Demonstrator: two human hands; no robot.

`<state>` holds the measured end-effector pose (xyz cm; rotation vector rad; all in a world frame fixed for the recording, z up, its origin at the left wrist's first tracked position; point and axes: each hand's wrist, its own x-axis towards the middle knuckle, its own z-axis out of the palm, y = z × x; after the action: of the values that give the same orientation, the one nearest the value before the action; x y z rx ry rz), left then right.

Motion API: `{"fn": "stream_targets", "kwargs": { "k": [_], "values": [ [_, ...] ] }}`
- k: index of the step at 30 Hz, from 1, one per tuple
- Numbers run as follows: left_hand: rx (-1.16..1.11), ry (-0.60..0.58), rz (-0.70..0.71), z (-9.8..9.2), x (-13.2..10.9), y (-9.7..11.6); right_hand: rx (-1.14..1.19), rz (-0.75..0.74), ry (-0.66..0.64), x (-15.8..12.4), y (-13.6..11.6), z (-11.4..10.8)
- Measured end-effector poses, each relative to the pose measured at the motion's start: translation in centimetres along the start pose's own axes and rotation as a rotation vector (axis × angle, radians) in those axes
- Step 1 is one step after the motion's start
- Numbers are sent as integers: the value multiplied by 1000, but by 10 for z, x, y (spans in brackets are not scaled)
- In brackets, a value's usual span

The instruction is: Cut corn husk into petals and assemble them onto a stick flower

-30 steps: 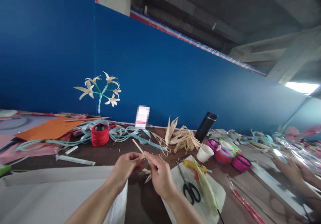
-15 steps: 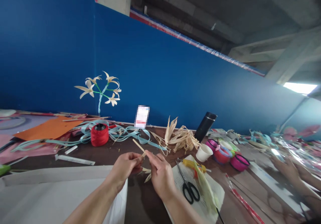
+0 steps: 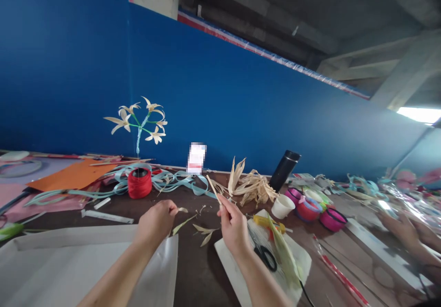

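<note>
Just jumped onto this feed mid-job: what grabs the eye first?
The pale straw flower sprig stands out against the blue wall, left of centre, with a red thread spool on the table below it. Up close, the right hand pinches a tilted husk strip, the left hand a smaller sliver, before a heap of dried husks.

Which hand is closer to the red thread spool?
Left. The left hand is just below-right of the red spool; the right hand is farther right, holding a husk strip.

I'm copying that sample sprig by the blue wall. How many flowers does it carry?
5 flowers: far left, upper left, top, right, lower right; others may be hidden.
</note>
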<state>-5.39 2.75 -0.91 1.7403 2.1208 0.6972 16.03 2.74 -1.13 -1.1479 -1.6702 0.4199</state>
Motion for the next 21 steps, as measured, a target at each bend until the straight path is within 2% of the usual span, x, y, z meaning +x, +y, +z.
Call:
{"fn": "stream_targets", "kwargs": {
  "k": [3,7,15,18,21],
  "values": [
    [55,-9,-4,5,1,-1,3,81,11,3,5,-4],
    [91,-15,51,9,3,-5,-53,170,-56,6,13,-8],
    [148,103,266,19,4,-9,-213,163,-244,6,15,-13],
    [163,121,290,22,4,-11,-283,182,-322,3,16,-12],
    [155,83,254,23,6,-12,-329,219,-371,0,18,-10]
  ]
}}
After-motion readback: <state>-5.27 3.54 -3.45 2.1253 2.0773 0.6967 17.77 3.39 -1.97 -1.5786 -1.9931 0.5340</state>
